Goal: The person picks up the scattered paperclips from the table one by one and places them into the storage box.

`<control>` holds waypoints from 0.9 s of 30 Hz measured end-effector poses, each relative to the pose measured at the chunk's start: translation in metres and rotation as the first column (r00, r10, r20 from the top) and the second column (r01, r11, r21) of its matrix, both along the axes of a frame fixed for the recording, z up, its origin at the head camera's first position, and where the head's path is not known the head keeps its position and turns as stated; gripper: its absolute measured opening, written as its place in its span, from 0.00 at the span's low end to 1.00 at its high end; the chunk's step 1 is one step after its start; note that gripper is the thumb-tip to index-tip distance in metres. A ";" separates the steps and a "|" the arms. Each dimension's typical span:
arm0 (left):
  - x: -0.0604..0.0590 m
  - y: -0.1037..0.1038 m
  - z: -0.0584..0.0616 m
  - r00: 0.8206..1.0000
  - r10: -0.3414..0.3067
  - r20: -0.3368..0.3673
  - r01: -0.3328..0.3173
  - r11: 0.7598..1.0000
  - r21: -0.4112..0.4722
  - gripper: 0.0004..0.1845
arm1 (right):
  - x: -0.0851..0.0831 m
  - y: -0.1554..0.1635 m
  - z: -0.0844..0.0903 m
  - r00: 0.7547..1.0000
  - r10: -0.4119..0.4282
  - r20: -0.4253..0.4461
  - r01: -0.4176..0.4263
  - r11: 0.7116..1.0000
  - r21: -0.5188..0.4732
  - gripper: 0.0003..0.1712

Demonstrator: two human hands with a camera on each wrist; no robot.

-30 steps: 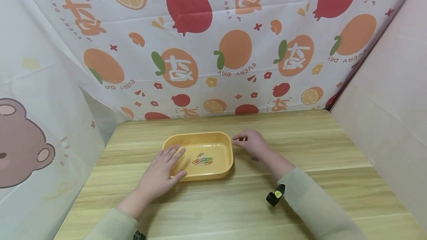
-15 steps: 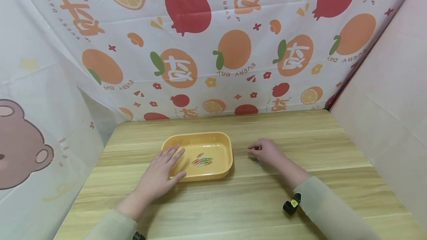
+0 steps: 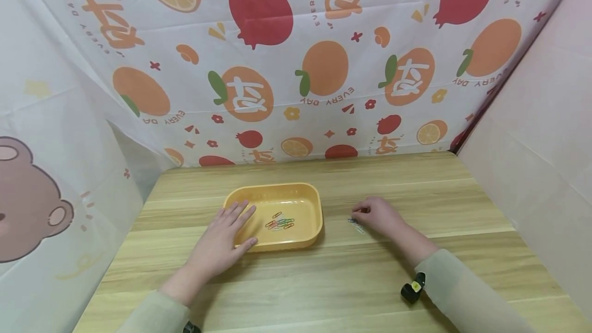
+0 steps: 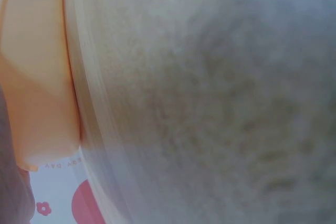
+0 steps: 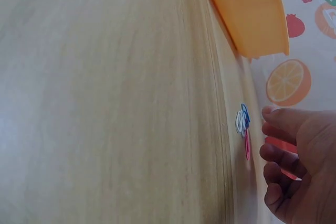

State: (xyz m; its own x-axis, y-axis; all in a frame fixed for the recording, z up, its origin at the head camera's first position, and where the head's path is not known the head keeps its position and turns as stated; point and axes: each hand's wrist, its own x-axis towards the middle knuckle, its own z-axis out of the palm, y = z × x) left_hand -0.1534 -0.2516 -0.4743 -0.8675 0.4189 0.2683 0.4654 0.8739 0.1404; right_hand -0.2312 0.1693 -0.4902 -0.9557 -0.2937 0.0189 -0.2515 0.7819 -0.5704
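Observation:
A yellow tray holds several coloured paper clips. My left hand rests on the tray's left end, fingers spread over the rim and thumb at the front edge. To the right of the tray, a small pile of paper clips lies on the table. Blue, white and pink clips show in the right wrist view. Close by them is my right hand, its thumb and fingers loosely bent, with a gap between thumb and fingers and nothing seen in them. In the left wrist view only the tray's side shows clearly.
The wooden table backs onto a fruit-print cloth. White cloth walls stand at the left and right. A black wrist camera hangs at the right sleeve.
My right hand has moved from beside the tray's right rim, rightward and toward me, to the small pile of paper clips. The left hand stays on the tray.

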 end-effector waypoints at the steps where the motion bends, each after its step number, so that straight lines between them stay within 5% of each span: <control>1: 0.000 0.000 0.000 1.000 0.001 0.002 -0.001 1.000 -0.004 0.41 | 0.000 0.000 0.001 1.000 -0.002 0.000 0.002 1.000 0.006 0.09; 27: 0.000 -0.001 -0.002 1.000 0.000 -0.008 0.000 1.000 0.007 0.41 | 0.002 -0.007 0.001 1.000 -0.007 -0.014 0.009 0.992 0.123 0.08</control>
State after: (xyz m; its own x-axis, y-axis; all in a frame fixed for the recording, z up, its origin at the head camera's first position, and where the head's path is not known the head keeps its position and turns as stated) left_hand -0.1536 -0.2524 -0.4764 -0.8656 0.4167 0.2777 0.4662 0.8731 0.1429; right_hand -0.2290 0.1628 -0.4890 -0.9580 -0.2866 -0.0043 -0.2516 0.8480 -0.4664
